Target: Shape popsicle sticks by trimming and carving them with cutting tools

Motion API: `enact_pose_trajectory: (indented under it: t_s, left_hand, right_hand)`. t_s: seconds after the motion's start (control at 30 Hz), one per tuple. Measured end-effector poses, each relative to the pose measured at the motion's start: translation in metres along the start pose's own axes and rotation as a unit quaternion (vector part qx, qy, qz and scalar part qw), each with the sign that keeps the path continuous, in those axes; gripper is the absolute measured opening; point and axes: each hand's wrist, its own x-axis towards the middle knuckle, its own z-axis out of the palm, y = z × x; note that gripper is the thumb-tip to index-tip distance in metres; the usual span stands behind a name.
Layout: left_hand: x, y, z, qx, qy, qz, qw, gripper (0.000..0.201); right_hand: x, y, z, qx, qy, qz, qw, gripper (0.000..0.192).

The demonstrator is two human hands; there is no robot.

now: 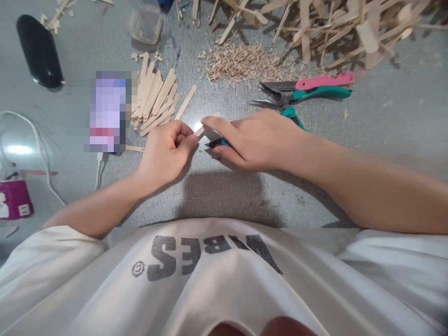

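A wooden craft stick (199,131) is pinched between the thumb and fingers of my left hand (168,150), angled up to the right. My right hand (255,140) wraps round small cutting pliers with blue on the handle (215,143); their dark jaws point left, just below the stick. Its index finger reaches over to the stick's right part, and I cannot tell whether it touches. Most of the pliers' handles are hidden under the palm. A pile of craft sticks (154,98) lies beyond my left hand, with a single stick (186,101) beside it.
Beyond my right hand lie teal-handled needle-nose pliers (290,99) and a pink-handled tool (324,81). Wood chips (241,63) and a heap of sticks (336,28) cover the back. A blurred phone (107,112), white cable (42,149), black case (40,51) and plastic tub (147,24) are leftward.
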Motion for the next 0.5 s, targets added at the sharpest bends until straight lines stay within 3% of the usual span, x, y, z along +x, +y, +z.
enact_pose_trajectory:
  t_s: [0.33, 0.43, 0.5]
  left_hand:
    - [-0.002, -0.005, 0.002, 0.022, -0.007, 0.025, 0.999, 0.014]
    - [-0.012, -0.010, 0.006, 0.137, 0.034, 0.130, 0.982, 0.015]
    - [-0.019, -0.013, 0.008, 0.233, 0.049, 0.226, 0.945, 0.019]
  right_hand:
    - [0.000, 0.003, 0.002, 0.104, 0.029, 0.035, 0.994, 0.055]
    - [-0.003, 0.005, -0.004, 0.151, 0.038, 0.057, 0.986, 0.047]
    - [-0.007, 0.006, -0.012, 0.225, 0.043, 0.077, 0.970, 0.040]
